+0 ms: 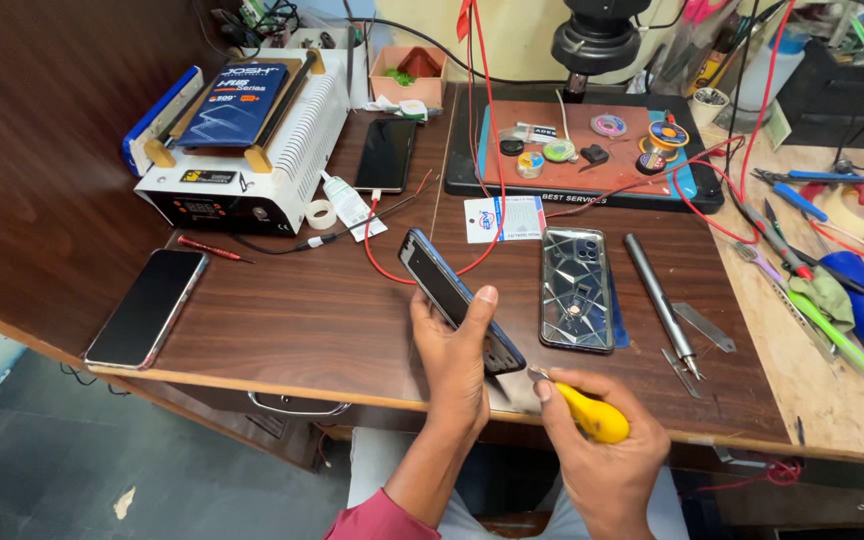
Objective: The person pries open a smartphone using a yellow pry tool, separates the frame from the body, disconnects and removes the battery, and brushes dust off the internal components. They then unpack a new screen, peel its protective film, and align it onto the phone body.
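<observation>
My left hand (455,352) grips a dark smartphone (444,287) with a blue rim, tilted up off the brown desk (312,310), thumb on its right edge. My right hand (602,448) is closed around a yellow-handled screwdriver (592,415). Its metal tip touches the phone's lower end near the desk's front edge. A phone case with a mirrored, patterned back (576,288) lies flat just right of the held phone.
A phone (146,306) lies at the desk's left edge, another (386,154) farther back. A white heating machine (237,140) stands back left. A repair mat (582,140) with small reels lies under a microscope. Metal pen tool (660,298), tweezers, pliers and red wires lie right.
</observation>
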Demonstrator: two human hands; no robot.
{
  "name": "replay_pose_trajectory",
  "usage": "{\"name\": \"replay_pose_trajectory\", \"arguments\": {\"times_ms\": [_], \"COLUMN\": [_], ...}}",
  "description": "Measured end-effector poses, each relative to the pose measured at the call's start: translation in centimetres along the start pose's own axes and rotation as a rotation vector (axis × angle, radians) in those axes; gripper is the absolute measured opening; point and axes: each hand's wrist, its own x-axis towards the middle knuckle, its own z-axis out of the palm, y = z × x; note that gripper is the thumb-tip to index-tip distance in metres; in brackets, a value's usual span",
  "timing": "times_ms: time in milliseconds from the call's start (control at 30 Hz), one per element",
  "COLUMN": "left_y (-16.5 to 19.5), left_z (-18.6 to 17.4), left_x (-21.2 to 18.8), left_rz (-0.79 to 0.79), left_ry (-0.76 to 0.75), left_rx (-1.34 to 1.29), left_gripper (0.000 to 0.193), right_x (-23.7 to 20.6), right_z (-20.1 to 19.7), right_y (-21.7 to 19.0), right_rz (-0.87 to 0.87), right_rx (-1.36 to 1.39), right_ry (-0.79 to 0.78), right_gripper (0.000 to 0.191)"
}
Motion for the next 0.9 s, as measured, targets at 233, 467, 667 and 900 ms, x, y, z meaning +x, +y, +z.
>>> {"name": "replay_pose_trajectory", "arguments": {"times_ms": [233, 467, 667, 900], "left_y": [0.1, 0.1, -0.3, -0.8], "left_z": [0.5, 0.6, 0.6, 0.6], "left_x": [-0.2, -0.1, -0.1, 0.0], "left_rz": [0.047, 0.050, 0.100, 0.119], "left_ry": [0.031, 0.044, 0.063, 0.133], "left_rx": [0.016, 0.018, 0.064, 0.196], "left_gripper": [0.064, 0.062, 0.059, 0.055], "right_x": [0.6, 0.7, 1.0, 2.3], "right_z": [0.4, 0.7, 0.9, 0.8], "right_y": [0.1, 0.4, 0.2, -0.3], "right_rz": [0.008, -0.018, -0.055, 0.192], "right_rx": [0.024, 0.009, -0.074, 0.121], "right_ry": [-0.035, -0.008, -0.023, -0.082], "right_gripper": [0.017, 0.016, 0.018, 0.013]}}
